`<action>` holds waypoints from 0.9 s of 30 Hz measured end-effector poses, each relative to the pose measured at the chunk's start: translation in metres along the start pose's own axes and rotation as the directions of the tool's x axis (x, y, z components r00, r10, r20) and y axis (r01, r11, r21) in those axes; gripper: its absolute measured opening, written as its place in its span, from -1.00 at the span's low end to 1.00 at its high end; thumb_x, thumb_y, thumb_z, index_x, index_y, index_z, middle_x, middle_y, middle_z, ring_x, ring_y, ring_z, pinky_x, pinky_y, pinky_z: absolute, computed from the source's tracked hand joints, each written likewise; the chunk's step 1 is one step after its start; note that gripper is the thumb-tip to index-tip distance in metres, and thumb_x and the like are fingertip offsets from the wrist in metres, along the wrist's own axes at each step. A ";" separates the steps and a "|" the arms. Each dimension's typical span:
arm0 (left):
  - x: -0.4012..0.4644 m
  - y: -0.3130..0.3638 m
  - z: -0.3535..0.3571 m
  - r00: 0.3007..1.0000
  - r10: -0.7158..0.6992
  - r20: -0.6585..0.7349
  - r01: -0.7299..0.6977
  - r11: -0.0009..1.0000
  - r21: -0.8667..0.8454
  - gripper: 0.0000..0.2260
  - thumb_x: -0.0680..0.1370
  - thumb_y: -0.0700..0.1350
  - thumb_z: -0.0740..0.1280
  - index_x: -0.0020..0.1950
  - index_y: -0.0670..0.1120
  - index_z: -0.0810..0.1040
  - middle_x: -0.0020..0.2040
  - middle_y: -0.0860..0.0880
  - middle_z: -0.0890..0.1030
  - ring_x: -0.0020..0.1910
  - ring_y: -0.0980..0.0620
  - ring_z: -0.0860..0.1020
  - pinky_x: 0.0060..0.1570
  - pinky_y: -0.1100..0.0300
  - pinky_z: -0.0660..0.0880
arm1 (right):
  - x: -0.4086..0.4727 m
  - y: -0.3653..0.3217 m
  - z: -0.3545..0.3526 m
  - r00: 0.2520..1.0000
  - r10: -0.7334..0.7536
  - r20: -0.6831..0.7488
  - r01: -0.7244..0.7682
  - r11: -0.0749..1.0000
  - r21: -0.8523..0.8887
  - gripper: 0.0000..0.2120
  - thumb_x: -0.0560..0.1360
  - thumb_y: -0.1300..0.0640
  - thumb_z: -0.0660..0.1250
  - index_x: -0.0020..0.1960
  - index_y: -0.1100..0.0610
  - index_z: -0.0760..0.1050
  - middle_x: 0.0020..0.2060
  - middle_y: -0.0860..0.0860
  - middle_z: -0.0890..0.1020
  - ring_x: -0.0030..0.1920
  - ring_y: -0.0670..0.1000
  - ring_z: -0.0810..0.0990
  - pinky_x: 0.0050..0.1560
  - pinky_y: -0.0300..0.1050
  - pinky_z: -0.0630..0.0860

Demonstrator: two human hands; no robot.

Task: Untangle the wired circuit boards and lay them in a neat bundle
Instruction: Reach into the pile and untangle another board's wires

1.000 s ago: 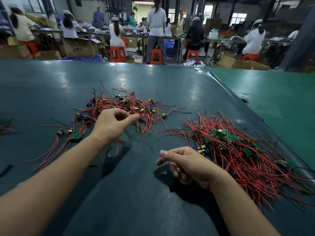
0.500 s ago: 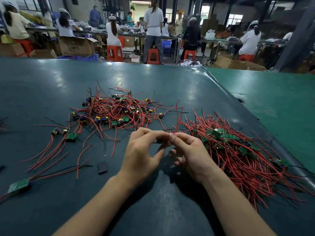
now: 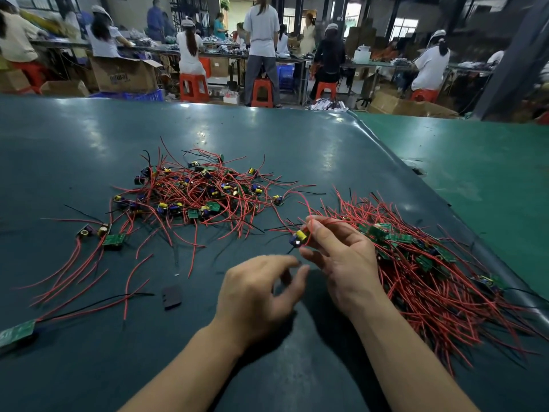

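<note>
A tangled pile of small circuit boards with red wires (image 3: 196, 194) lies at the middle of the dark green table (image 3: 89, 150). To the right, a larger bundle of boards (image 3: 421, 263) has its red wires fanned toward me. My right hand (image 3: 341, 263) pinches one small board (image 3: 298, 237) with a yellow part by its red wire, just above the table beside the bundle. My left hand (image 3: 258, 295) hovers below it, fingers loosely curled and blurred, holding nothing.
Loose boards lie at the left: one (image 3: 113, 240) with long red wires and one (image 3: 16, 333) at the near-left edge. A small dark pad (image 3: 171, 297) sits near my left hand. A lighter green table (image 3: 475, 173) adjoins on the right. Seated and standing workers fill the background.
My left hand reached into the tangled pile, then met the right hand. Now the right hand holds a wired board alone and the left hand has dropped away below it.
</note>
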State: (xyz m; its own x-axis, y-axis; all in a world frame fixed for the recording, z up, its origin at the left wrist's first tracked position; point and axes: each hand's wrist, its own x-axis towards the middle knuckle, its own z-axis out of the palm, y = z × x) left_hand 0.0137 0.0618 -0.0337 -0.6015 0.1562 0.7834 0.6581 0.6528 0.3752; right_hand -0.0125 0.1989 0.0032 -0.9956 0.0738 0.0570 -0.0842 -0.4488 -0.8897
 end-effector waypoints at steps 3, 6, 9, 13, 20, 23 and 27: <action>0.002 0.000 -0.001 0.953 -0.302 -0.004 0.302 0.952 -0.052 -0.67 0.49 0.20 0.33 -0.05 -0.04 0.65 -0.23 0.10 0.65 -0.42 0.17 0.49 -0.33 0.13 0.51 | -0.002 0.002 -0.001 0.999 -0.006 0.052 0.007 1.000 -0.014 -0.94 0.37 0.29 0.44 -0.16 0.19 0.63 -0.24 0.14 0.69 -0.21 0.05 0.70 -0.29 -0.20 0.59; 0.002 -0.004 -0.003 0.903 -0.419 -0.092 0.410 0.907 -0.097 -0.64 0.42 0.29 0.39 -0.22 0.01 0.47 -0.41 0.07 0.52 -0.48 0.10 0.45 -0.43 0.15 0.42 | -0.002 0.005 -0.001 0.996 -0.037 0.079 0.045 0.994 -0.100 -0.85 0.44 0.37 0.41 -0.18 0.15 0.65 -0.24 0.15 0.69 -0.20 0.06 0.69 -0.21 -0.16 0.60; 0.003 -0.006 -0.004 0.940 -0.332 -0.076 0.320 0.938 -0.131 -0.75 0.46 0.17 0.42 -0.02 0.03 0.55 -0.13 0.13 0.56 -0.25 0.13 0.53 -0.26 0.28 0.44 | -0.003 0.005 0.000 0.992 -0.043 0.119 0.059 0.989 -0.137 -0.84 0.42 0.35 0.44 -0.20 0.12 0.67 -0.25 0.13 0.70 -0.21 0.04 0.70 -0.21 -0.19 0.59; 0.005 -0.007 -0.001 0.985 -0.158 -0.062 0.148 0.978 -0.144 -0.70 0.46 -0.01 0.44 0.14 -0.11 0.64 0.08 -0.04 0.56 0.05 0.00 0.54 0.07 0.12 0.49 | -0.004 0.009 0.001 0.986 -0.014 0.164 0.039 0.988 -0.147 -0.80 0.42 0.36 0.44 -0.23 0.07 0.66 -0.25 0.13 0.71 -0.20 0.08 0.71 -0.21 -0.19 0.61; 0.006 -0.003 -0.005 0.990 -0.095 -0.100 0.078 0.984 -0.158 -0.93 0.47 -0.20 0.46 -0.06 -0.10 0.67 0.10 0.00 0.57 0.15 -0.01 0.48 0.16 0.19 0.41 | 0.001 0.006 -0.001 0.994 0.065 0.085 -0.069 0.997 0.042 -0.91 0.32 0.28 0.46 -0.18 0.18 0.63 -0.23 0.20 0.68 -0.25 0.09 0.68 -0.25 -0.16 0.61; 0.005 -0.004 -0.003 0.995 -0.083 -0.054 0.073 0.983 -0.169 -0.81 0.42 -0.20 0.49 0.02 -0.10 0.61 0.13 0.01 0.57 0.17 -0.01 0.50 0.19 0.13 0.41 | 0.001 0.003 -0.003 0.993 0.066 0.096 -0.072 0.996 0.060 -0.87 0.28 0.30 0.48 -0.17 0.22 0.62 -0.24 0.21 0.68 -0.24 0.12 0.69 -0.25 -0.16 0.62; 0.006 -0.007 -0.002 0.986 -0.153 -0.060 0.141 0.975 -0.169 -0.73 0.42 -0.13 0.52 0.09 -0.12 0.63 0.05 0.00 0.60 0.05 -0.03 0.55 0.05 -0.07 0.50 | -0.002 0.006 0.000 0.988 0.080 0.130 -0.079 0.997 -0.015 -0.85 0.37 0.40 0.43 -0.22 0.16 0.65 -0.25 0.17 0.69 -0.23 0.08 0.70 -0.24 -0.21 0.60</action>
State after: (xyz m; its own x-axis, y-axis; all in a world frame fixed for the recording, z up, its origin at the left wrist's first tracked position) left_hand 0.0061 0.0563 -0.0304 -0.6669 0.0100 0.7450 0.6337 0.5335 0.5601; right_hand -0.0109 0.1956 -0.0026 -0.9959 -0.0790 0.0440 -0.0048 -0.4399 -0.8980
